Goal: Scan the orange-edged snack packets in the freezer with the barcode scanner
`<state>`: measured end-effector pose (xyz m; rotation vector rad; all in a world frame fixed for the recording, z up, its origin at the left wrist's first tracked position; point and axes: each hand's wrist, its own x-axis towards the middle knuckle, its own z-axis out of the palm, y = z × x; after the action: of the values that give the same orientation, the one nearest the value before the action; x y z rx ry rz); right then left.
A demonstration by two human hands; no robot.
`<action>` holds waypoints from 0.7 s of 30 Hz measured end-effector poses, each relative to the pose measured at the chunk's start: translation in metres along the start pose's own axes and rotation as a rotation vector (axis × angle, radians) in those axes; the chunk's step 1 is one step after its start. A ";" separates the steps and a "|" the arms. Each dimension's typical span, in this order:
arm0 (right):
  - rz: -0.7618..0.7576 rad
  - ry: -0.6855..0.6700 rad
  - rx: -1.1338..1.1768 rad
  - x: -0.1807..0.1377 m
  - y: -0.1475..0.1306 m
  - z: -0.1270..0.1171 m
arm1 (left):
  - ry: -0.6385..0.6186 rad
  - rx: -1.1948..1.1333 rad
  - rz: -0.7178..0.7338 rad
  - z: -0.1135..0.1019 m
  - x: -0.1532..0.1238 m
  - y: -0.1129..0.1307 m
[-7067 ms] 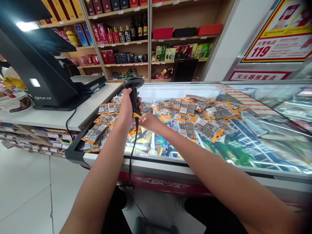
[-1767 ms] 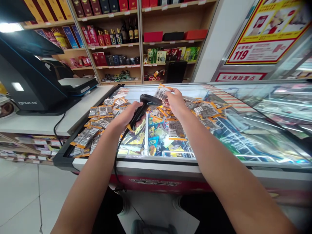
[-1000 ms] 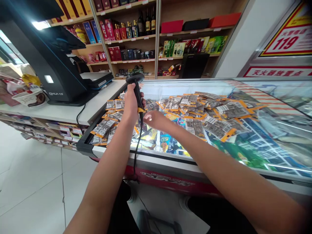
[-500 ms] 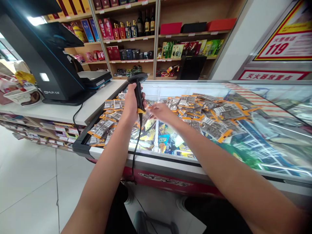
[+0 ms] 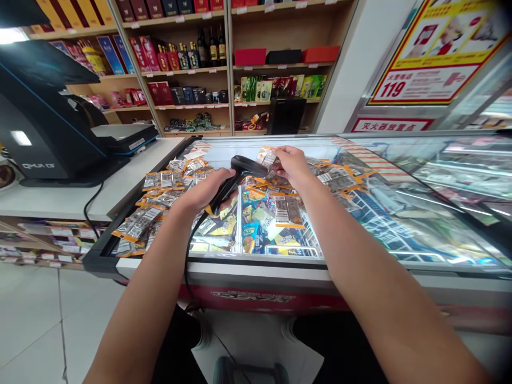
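Observation:
My left hand (image 5: 214, 192) is closed around the handle of a black barcode scanner (image 5: 248, 166), whose head points right. A snack packet (image 5: 265, 157) with orange edges is pinched in my right hand (image 5: 291, 165), just beyond the scanner's head. Under both hands is the glass top of a chest freezer (image 5: 260, 262). A pile of similar packets (image 5: 160, 198) lies to the left, and more packets (image 5: 340, 178) lie to the right. One packet (image 5: 288, 209) rests apart on the glass, nearer to me. The scanner's cable (image 5: 187, 256) hangs down over the freezer's front edge.
At the left, a counter (image 5: 116, 184) carries a black checkout machine (image 5: 52, 122) and its cable. Behind the freezer, shelves (image 5: 230, 80) hold bottles and boxes. A fire-safety sign (image 5: 424, 58) hangs at the right. Below me is a dark stool-like object (image 5: 248, 370).
My right hand has moved away from the left and now holds up a packet. My left hand has tilted the scanner to face it. The view has swung to the right.

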<state>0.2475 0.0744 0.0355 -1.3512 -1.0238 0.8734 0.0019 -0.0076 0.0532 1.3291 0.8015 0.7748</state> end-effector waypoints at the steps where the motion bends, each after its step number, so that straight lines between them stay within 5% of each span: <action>1: -0.006 0.011 0.004 0.001 0.000 -0.002 | -0.005 0.006 -0.007 0.000 0.000 0.000; 11: -0.031 0.043 -0.045 0.005 -0.001 -0.009 | -0.008 0.006 -0.029 -0.004 0.005 -0.004; 14: -0.184 0.126 -0.298 0.005 0.000 -0.016 | 0.153 -0.102 0.060 -0.002 0.008 0.000; 18: -0.575 0.271 -0.692 -0.011 -0.004 -0.010 | 0.443 -0.249 0.193 -0.003 0.013 0.006; 21: -0.687 -0.032 -0.697 -0.039 -0.003 0.021 | 0.574 -0.294 0.276 -0.009 0.017 0.007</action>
<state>0.2144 0.0447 0.0345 -1.3789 -1.7701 0.0026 0.0028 0.0127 0.0587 0.9658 0.9116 1.4757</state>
